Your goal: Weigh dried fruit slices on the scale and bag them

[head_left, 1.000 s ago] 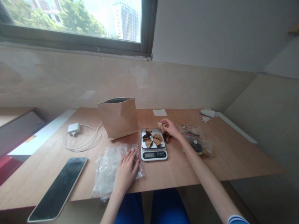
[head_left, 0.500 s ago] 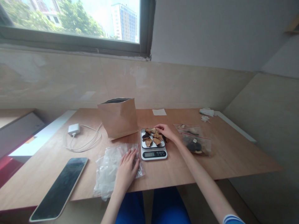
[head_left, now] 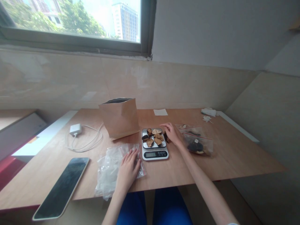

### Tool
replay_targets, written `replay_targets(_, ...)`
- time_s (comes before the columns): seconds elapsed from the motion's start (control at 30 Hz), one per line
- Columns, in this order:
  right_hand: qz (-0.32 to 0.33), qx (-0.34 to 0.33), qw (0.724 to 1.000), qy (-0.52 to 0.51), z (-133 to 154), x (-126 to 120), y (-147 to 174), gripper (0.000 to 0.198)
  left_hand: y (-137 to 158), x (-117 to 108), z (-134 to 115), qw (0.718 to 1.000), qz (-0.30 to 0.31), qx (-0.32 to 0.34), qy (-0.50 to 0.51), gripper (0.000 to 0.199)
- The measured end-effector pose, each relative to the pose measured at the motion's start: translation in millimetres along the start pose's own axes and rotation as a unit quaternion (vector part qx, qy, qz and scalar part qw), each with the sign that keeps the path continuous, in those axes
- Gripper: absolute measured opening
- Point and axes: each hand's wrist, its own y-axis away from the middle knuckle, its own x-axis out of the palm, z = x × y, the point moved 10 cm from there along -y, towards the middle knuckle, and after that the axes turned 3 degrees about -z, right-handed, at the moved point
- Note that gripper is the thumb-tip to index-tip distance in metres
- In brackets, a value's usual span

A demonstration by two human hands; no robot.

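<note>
A white kitchen scale [head_left: 155, 155] bears several dried brown slices [head_left: 158, 141], some with dark edges, spread over its metal plate. Its small display is lit, but the digits are too small to read. My right hand [head_left: 172, 134] hovers just off the plate's right edge with its fingers stretched out and nothing visible in them. Below those fingers, beside the scale, lies a dark brown piece, partly hidden. Flat on a pile of clear zip bags [head_left: 108, 168] rests my left hand [head_left: 128, 167], fingers extended, left of the scale.
Behind the bags stands an open brown paper pouch [head_left: 122, 120]. Zip bags with dark slices [head_left: 199, 147] lie on the right. A phone [head_left: 62, 189] and a white charger [head_left: 75, 129] with cable are at left; a white paper [head_left: 160, 112] lies at the back.
My right hand has drawn back from the slices to the scale's right edge, leaving them on the plate. A slice near the back lies differently. My left hand has stayed put.
</note>
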Motion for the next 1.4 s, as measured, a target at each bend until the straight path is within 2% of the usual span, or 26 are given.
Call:
replay_targets(0.1,-0.036,-0.008,0.997,0.067,-3,-19,15,0.031,1,0,1,1.0,-0.004,-0.003,0.005,0.039)
replay_targets(0.2,-0.057,-0.008,0.992,0.114,-10,-25,33,0.032,1,0,3,1.0,-0.005,-0.004,0.005,0.039)
replay_targets(0.37,-0.048,0.0,0.983,0.175,-23,-16,53,0.033,0,0,2,1.0,-0.005,0.0,0.003,0.038)
replay_targets(0.63,-0.019,-0.001,0.972,0.235,-24,-8,57,0.035,-1,-4,8,0.998,-0.029,-0.03,0.049,0.036)
replay_targets(0.73,-0.022,0.002,0.971,0.236,-24,-10,57,0.034,-1,-15,18,0.99,-0.07,-0.07,0.098,0.035)
replay_targets(0.87,-0.047,0.0,0.977,0.21,-20,-17,57,0.035,1,-30,32,0.966,-0.112,-0.143,0.184,0.038)
replay_targets(0.97,-0.091,0.004,0.981,0.173,-8,-29,58,0.035,1,-37,30,0.951,-0.112,-0.143,0.252,0.039)
replay_targets(1.07,-0.13,0.012,0.985,0.115,20,-37,66,0.029,-1,-46,22,0.94,-0.122,-0.12,0.295,0.039)
replay_targets(1.13,-0.102,0.007,0.994,0.047,50,-30,71,0.024,-2,-53,16,0.938,-0.13,-0.105,0.302,0.038)
replay_targets(1.2,-0.006,0.009,0.998,-0.054,83,-5,75,0.023,-3,-58,8,0.939,-0.139,-0.086,0.302,0.037)
replay_targets(1.23,0.056,0.016,0.994,-0.094,99,10,78,0.022,-4,-60,4,0.939,-0.147,-0.073,0.303,0.037)
replay_targets(1.3,0.131,0.035,0.982,-0.133,126,34,83,0.021,-6,-63,-3,0.938,-0.159,-0.045,0.306,0.037)
replay_targets(1.4,0.153,0.075,0.975,-0.14,141,54,83,0.025,-8,-67,-13,0.937,-0.17,0.006,0.305,0.033)
